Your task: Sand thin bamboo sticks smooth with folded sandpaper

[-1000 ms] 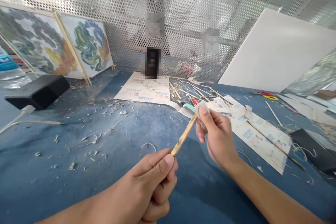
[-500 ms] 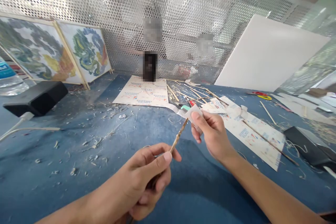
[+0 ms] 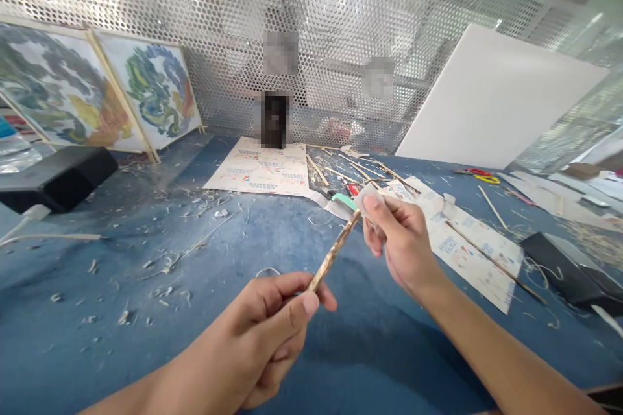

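My left hand [image 3: 272, 331] is closed around a thin brown wooden stick [image 3: 331, 257], which slants up and to the right. My right hand [image 3: 402, 233] pinches a small pale piece of sandpaper [image 3: 368, 193] around the far end of the stick, with the thumb on top. That end of the stick is hidden by the sandpaper and fingers. Behind the right hand lie a mint-green tool handle [image 3: 343, 200] and a red object [image 3: 354, 189], partly covered. Printed sandpaper sheets lie face down nearby, one at the back [image 3: 263, 168] and one at the right [image 3: 467, 246].
Thin wood strips [image 3: 360, 168] and shavings litter the blue table [image 3: 204, 311]. Scissors [image 3: 481, 175] and a dark box [image 3: 574, 272] are on the right. Two dragon paintings [image 3: 158, 91], a black block [image 3: 58, 178] and a bottle [image 3: 17, 146] stand left. A perforated metal screen [image 3: 219, 26] rises behind.
My right hand has slid a little outward along the stick with the sandpaper, and more of the stick shows between the hands. The view has shifted slightly.
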### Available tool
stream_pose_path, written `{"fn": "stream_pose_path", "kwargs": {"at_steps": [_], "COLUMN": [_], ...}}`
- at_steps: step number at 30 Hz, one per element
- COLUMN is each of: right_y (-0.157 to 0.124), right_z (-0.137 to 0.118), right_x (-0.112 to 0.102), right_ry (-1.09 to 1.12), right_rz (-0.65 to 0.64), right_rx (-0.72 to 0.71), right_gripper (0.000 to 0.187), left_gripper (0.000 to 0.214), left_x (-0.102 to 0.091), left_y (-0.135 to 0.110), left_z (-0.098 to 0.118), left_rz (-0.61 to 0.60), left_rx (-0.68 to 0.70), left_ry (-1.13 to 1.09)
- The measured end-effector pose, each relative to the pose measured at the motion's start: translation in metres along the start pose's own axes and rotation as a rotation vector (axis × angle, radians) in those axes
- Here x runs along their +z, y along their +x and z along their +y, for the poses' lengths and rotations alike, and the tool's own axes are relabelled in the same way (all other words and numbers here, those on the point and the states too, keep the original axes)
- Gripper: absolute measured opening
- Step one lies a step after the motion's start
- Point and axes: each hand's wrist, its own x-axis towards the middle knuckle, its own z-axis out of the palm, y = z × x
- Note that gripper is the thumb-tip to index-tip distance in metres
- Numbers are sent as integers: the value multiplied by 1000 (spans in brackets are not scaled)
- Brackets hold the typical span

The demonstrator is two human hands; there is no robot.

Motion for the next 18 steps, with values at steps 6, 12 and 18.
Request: {"fn": "stream_pose_path", "kwargs": {"at_steps": [6,12,18], "right_y": [-16,2,-10], "right_z": [-1,9,1], "right_x": [16,7,13], "right_ry": [-40,33,-34], "right_rz": [-365,-28,-475], "right_rx": [183,77,160], "right_gripper": [54,55,50], "left_gripper": [24,26,28], "left_x": [-2,-5,-5], "left_y": [5,5,6], "left_z": [-4,-7,-7], "left_rz": [28,65,75], "left_rx": [77,39,72], "left_ry": [-5,-14,28]}}
